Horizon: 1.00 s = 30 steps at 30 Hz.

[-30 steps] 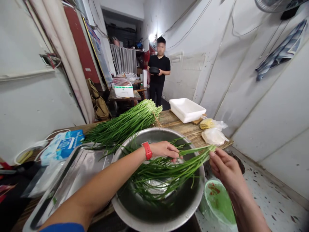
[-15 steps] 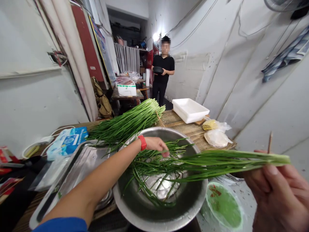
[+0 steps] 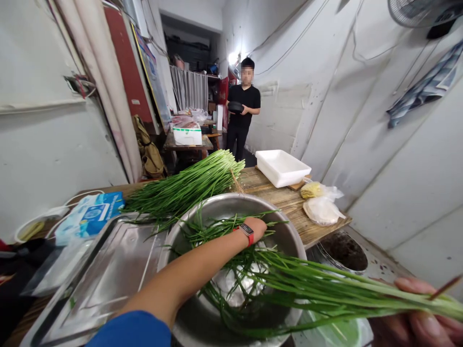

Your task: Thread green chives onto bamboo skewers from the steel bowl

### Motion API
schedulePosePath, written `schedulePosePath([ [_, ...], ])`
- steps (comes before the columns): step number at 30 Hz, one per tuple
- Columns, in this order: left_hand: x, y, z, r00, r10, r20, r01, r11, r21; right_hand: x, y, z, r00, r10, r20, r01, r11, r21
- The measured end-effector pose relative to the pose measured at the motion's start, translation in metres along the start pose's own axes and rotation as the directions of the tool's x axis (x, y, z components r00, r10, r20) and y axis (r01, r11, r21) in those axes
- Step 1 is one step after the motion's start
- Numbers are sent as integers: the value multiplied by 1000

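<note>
A bunch of green chives stretches from my right hand across the rim of a steel basin. My right hand grips it by the pale stem end, where a thin brown stick or tie pokes out. My left hand, with a red watch band at the wrist, reaches down into the basin among loose chives. Its fingers point downward and are hidden from me. A larger tied bundle of chives lies behind the basin on the wooden table.
Left of the basin lies a metal tray, with a blue and white packet beyond. A white foam box and plastic bags stand at the right. A dark bin is below. A person stands behind, holding a black object.
My left hand has moved right and lower into the basin. My right hand has lowered toward the bottom right, still gripping the chives, which now slope down to the right.
</note>
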<state>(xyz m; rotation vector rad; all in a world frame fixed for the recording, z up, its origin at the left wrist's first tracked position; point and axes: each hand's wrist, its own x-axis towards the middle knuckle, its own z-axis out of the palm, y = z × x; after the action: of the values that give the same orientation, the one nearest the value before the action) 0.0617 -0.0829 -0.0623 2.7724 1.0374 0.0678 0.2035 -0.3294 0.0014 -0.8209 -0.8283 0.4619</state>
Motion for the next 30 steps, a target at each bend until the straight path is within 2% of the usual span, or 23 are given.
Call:
schedulePosePath([
  [2,-3,-2,-10,999,13,-50,-14,999,-35,4,-8,22,996,77,-49,-77,997,5],
  [4,-9,-3,-30,989,35,-144,-55,988,-142,13,-6,36,961,275,33,-274,961,-24],
  [5,-14,-2,-41,981,37,-191,-89,960,-267,18,-1,41,925,364,106,-361,931,-48],
  [6,-20,0,-53,974,29,-225,-126,894,-430,23,6,44,890,421,176,-415,907,-70],
  [7,-27,4,-64,969,4,-245,-155,785,-600,28,15,47,859,453,238,-444,891,-91],
  [9,-40,14,-82,970,-76,-230,-163,501,-850,34,32,52,819,474,324,-457,880,-132],
  [10,-46,20,-89,973,-108,-203,-147,389,-909,36,39,54,803,479,354,-454,877,-155],
  [12,-55,33,-96,975,-152,-162,-124,234,-964,38,47,60,771,490,407,-448,871,-200],
  [15,-62,47,-98,977,-163,-135,-119,103,-988,36,47,66,740,511,438,-456,859,-231],
  [19,-63,54,-100,978,-169,-122,-114,54,-992,35,41,66,735,527,426,-468,849,-245],
  [23,-65,57,-104,979,-168,-112,-93,113,-989,35,40,64,731,533,427,-460,846,-268],
  [30,-64,57,-105,980,-174,-92,-67,145,-987,35,44,63,712,533,458,-470,846,-253],
])
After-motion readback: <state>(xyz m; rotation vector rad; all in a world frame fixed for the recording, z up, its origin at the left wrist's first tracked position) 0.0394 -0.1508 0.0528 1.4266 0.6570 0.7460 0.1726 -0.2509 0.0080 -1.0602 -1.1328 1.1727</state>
